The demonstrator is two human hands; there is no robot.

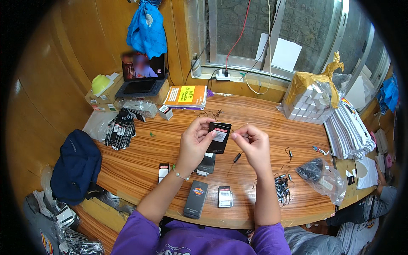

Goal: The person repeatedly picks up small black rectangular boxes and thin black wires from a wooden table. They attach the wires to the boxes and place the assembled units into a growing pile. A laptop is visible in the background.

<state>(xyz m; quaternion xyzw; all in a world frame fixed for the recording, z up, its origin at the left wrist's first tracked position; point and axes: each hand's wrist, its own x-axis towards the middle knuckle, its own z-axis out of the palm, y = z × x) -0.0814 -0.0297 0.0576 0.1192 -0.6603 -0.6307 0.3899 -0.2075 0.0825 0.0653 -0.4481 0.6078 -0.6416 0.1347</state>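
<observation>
My left hand (195, 138) grips a black hang tag (218, 146) with a red and white label, thumb across its front. Close to the tag's right edge, my right hand (253, 146) is closed in a pinch on a thin dark tag string; its small black plastic seal (237, 157) dangles below. Under my left wrist lies a stack of dark tags (206, 165), partly hidden by the hand. Nearer me are a pile of large grey tags (196, 199) and a smaller pile of labelled tags (225, 197). Another labelled tag (164, 171) lies beside my left forearm.
Several loose tag strings (282, 189) lie right of my forearm, near a clear plastic bag (325, 178). Bundled tags (120, 131) sit at the left. Farther back are notebooks (185, 97), a screen (144, 68), a wrapped box stack (310, 100) and folded white garments (349, 131).
</observation>
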